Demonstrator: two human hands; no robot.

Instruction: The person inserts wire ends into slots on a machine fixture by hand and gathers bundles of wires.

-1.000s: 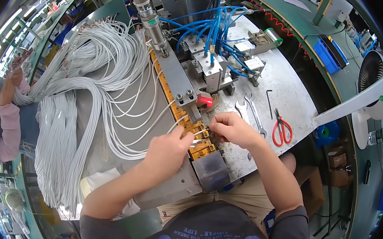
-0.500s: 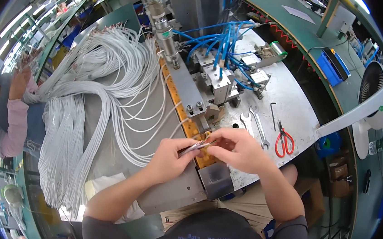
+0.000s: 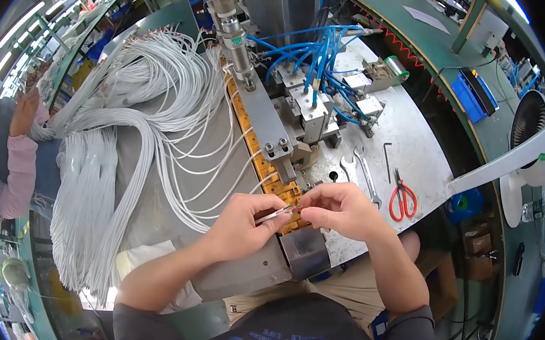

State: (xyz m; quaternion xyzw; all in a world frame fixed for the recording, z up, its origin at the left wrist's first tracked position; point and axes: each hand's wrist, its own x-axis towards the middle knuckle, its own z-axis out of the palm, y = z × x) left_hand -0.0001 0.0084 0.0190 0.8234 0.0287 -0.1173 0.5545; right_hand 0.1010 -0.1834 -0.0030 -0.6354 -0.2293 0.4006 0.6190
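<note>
Between the thumb and fingers of my left hand (image 3: 242, 224) is a white cable (image 3: 273, 216), its thin coloured wires fanning out at the tip toward my right hand. My right hand (image 3: 341, 210) is pinched at those wire ends; exactly which wire it grips is too small to tell. Both hands hover over the near end of a yellow fixture rail (image 3: 270, 181). Several white cables run into this rail from the left. Just beyond my fingers stands the machine's grey metal bar (image 3: 260, 120).
A large bundle of white cables (image 3: 143, 133) covers the bench at left. On the metal plate at right lie wrenches (image 3: 367, 177), a hex key (image 3: 386, 162) and red-handled snips (image 3: 403, 198). Blue air tubes (image 3: 321, 61) cross the machine. A fan (image 3: 527, 147) stands far right; another person (image 3: 20, 161) sits left.
The coloured wires at the cable's tip now show spread apart. My right fingers have drawn slightly back from the cable, while my left hand keeps its hold.
</note>
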